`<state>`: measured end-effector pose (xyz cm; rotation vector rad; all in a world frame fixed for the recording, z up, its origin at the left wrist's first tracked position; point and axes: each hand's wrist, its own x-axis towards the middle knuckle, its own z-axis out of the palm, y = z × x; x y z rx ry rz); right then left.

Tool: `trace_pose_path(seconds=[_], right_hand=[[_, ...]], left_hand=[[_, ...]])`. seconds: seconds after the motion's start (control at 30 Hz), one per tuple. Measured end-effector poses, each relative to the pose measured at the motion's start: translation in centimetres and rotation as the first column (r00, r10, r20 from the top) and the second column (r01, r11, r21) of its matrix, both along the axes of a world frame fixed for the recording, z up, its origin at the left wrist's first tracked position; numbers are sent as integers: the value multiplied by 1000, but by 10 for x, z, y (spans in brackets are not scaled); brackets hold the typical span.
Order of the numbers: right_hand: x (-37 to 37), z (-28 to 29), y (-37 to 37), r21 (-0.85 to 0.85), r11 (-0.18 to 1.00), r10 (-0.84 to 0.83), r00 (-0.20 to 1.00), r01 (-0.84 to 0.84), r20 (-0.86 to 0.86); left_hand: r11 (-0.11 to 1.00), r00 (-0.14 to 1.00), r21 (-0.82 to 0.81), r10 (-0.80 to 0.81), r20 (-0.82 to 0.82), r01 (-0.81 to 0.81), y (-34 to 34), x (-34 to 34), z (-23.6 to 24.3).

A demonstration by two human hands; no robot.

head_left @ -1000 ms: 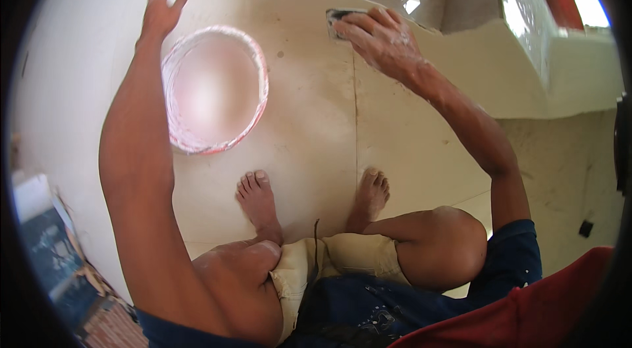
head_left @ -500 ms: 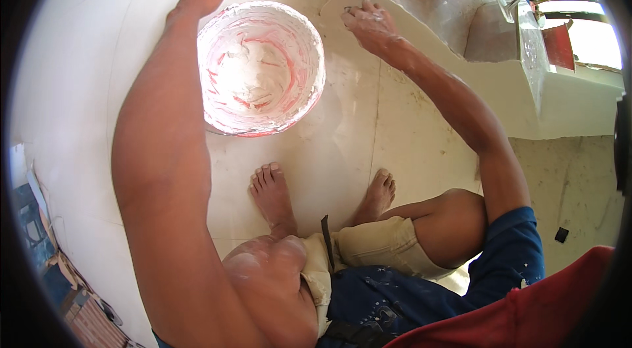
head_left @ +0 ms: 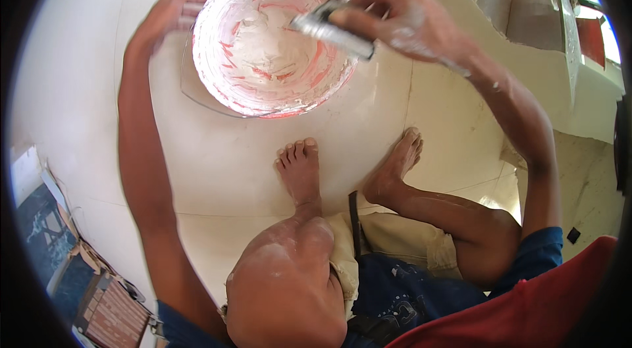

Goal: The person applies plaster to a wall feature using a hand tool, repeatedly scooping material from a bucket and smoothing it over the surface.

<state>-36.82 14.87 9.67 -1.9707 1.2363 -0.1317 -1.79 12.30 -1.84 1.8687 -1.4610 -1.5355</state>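
Observation:
A red bucket (head_left: pixel 217 38) caked with white paste stands on the floor, its wire handle hanging down on the near side, a mound of paste inside. My left hand (head_left: pixel 172 12) is open at the bucket's left rim, fingers spread. My right hand (head_left: pixel 408 22), smeared with white, grips a scraper (head_left: pixel 342 40) with a dark handle and a metal edge, held over the right part of the bucket and blurred by motion.
My bare feet (head_left: pixel 296 170) are on the pale tiled floor (head_left: pixel 224 177). At upper right are a cream stepped ledge (head_left: pixel 487 65) and red objects (head_left: pixel 588 42). At lower left lie boards and scraps (head_left: pixel 105 312). A small black piece (head_left: pixel 573 235) lies at right.
My right hand has swung from beside the ledge to over the bucket with the scraper. My left hand has moved down along the rim, fingers spreading. The view has shifted.

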Motion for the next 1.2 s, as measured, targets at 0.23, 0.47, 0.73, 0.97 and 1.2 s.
trace_pose_path(seconds=[0.23,0.47,0.73,0.97,1.2], right_hand=[[43,-61,1,383,919,36,986,-98,165],[80,-112,-16,390,920,21,998,-41,55],[88,-144,-24,503,863,72,997,-45,-34],[88,-150,-34,623,782,20,999,15,-48],[88,-172,-20,318,931,211,975,-178,-74]], left_hand=[[862,902,-270,395,-173,-429,74,-46,-10],[709,708,-132,632,-317,-692,88,-89,2],[593,626,-208,706,-331,-778,92,-99,5],[590,605,-174,690,-398,-788,89,-100,4],[614,628,-164,696,-349,-772,90,-98,3]])
